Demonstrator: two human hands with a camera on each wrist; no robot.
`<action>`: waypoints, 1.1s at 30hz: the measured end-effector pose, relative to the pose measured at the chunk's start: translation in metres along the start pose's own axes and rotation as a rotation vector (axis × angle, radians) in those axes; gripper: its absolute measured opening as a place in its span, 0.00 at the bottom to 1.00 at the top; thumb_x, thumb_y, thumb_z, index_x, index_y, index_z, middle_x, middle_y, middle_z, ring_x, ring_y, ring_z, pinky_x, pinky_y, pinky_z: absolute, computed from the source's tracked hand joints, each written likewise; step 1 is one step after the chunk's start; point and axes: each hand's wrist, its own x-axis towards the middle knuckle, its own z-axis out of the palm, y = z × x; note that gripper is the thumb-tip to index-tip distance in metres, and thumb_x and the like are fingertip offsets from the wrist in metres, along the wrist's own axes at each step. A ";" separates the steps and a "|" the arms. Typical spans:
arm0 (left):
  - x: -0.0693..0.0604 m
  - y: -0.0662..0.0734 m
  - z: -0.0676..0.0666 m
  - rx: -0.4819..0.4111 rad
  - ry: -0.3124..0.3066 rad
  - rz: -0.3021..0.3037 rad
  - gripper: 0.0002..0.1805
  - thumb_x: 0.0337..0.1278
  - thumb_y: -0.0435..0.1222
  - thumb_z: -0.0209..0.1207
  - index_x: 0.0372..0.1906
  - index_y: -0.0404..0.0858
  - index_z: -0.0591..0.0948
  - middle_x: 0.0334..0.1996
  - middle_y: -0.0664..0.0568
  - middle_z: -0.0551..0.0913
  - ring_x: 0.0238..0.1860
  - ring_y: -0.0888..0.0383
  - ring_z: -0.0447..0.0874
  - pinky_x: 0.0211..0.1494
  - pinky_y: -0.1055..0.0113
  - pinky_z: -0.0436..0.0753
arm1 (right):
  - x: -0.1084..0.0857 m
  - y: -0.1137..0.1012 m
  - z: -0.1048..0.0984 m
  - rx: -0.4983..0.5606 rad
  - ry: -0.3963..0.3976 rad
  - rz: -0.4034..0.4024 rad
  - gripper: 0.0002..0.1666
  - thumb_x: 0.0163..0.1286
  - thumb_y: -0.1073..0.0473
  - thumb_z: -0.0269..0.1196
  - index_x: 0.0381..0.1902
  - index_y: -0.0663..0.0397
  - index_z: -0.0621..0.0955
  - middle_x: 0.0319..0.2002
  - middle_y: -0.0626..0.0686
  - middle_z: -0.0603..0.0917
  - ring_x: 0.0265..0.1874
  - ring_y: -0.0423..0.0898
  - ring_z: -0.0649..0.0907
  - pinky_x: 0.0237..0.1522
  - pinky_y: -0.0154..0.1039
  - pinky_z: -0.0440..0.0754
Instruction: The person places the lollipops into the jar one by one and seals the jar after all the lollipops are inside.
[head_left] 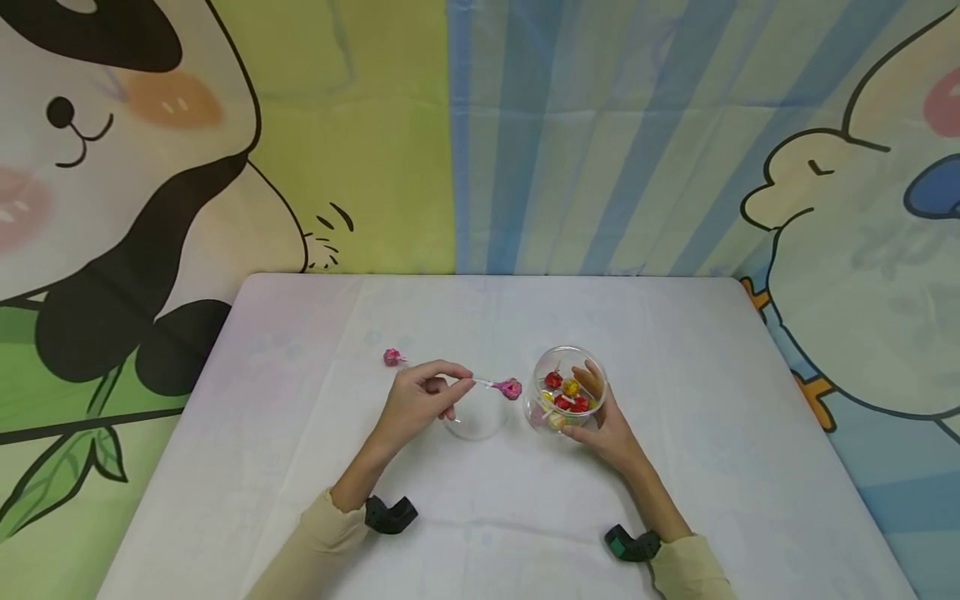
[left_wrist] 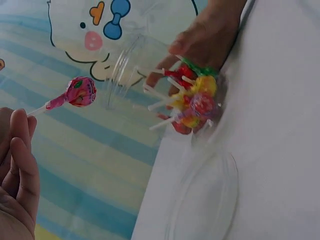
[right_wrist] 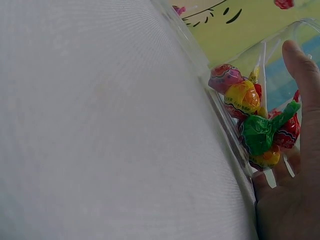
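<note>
My left hand (head_left: 417, 402) pinches the white stick of a pink-wrapped lollipop (head_left: 511, 388), its candy end pointing right toward the jar. A clear round jar (head_left: 551, 351) stands upright on the table, its mouth uncovered. Several red, yellow, green and pink lollipops (left_wrist: 202, 104) lie inside it, sticks up. Around the jar's right side curl the thumb and fingers of my right hand (head_left: 617, 435). Between the hands lies a clear round lid (head_left: 478, 438) on the cloth, partly behind the left hand. Another pink lollipop (head_left: 392, 357) rests on the table beyond my left hand.
A white cloth (head_left: 480, 533) covers the table. Behind its far edge hangs a printed backdrop (head_left: 390, 167) with cartoon animals and blue stripes. Each wrist carries a small black device (head_left: 392, 515).
</note>
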 end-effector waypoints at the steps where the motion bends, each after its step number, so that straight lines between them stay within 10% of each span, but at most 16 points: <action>1: 0.004 0.004 0.005 -0.004 -0.006 0.015 0.07 0.56 0.32 0.65 0.40 0.38 0.85 0.15 0.45 0.79 0.14 0.52 0.75 0.19 0.71 0.71 | 0.000 -0.001 0.000 -0.003 0.000 0.001 0.60 0.55 0.68 0.70 0.77 0.54 0.47 0.74 0.63 0.58 0.75 0.64 0.55 0.71 0.67 0.49; 8: 0.030 0.018 0.046 0.087 -0.045 0.135 0.08 0.59 0.38 0.64 0.41 0.40 0.87 0.23 0.49 0.86 0.13 0.64 0.76 0.16 0.72 0.67 | 0.000 0.000 0.000 -0.020 0.000 -0.010 0.60 0.54 0.68 0.70 0.77 0.55 0.47 0.74 0.63 0.59 0.74 0.62 0.58 0.70 0.68 0.51; 13: 0.041 0.018 0.075 0.307 -0.066 0.188 0.08 0.59 0.37 0.64 0.41 0.40 0.88 0.34 0.52 0.90 0.11 0.73 0.70 0.14 0.75 0.66 | 0.004 0.018 -0.001 -0.017 0.002 -0.028 0.61 0.54 0.70 0.69 0.77 0.54 0.46 0.74 0.62 0.58 0.72 0.38 0.63 0.70 0.67 0.53; 17: 0.048 0.015 0.092 0.495 -0.070 0.208 0.07 0.55 0.38 0.67 0.38 0.42 0.90 0.35 0.54 0.90 0.10 0.76 0.59 0.16 0.80 0.60 | 0.005 0.030 -0.003 -0.022 0.005 -0.037 0.62 0.55 0.70 0.70 0.77 0.51 0.45 0.74 0.60 0.59 0.68 0.25 0.62 0.73 0.41 0.60; 21: 0.054 0.014 0.103 0.574 -0.102 0.184 0.07 0.54 0.39 0.68 0.35 0.42 0.90 0.31 0.54 0.90 0.12 0.73 0.54 0.17 0.80 0.54 | 0.005 0.032 -0.004 -0.001 0.004 -0.071 0.61 0.55 0.71 0.70 0.77 0.52 0.46 0.74 0.60 0.59 0.68 0.27 0.63 0.64 0.19 0.60; 33: 0.064 0.018 0.116 0.744 -0.195 0.030 0.07 0.54 0.42 0.66 0.37 0.51 0.90 0.20 0.58 0.87 0.12 0.70 0.60 0.14 0.76 0.57 | 0.001 0.006 -0.002 0.017 0.001 -0.054 0.59 0.54 0.72 0.68 0.77 0.47 0.49 0.72 0.67 0.59 0.68 0.32 0.66 0.64 0.19 0.62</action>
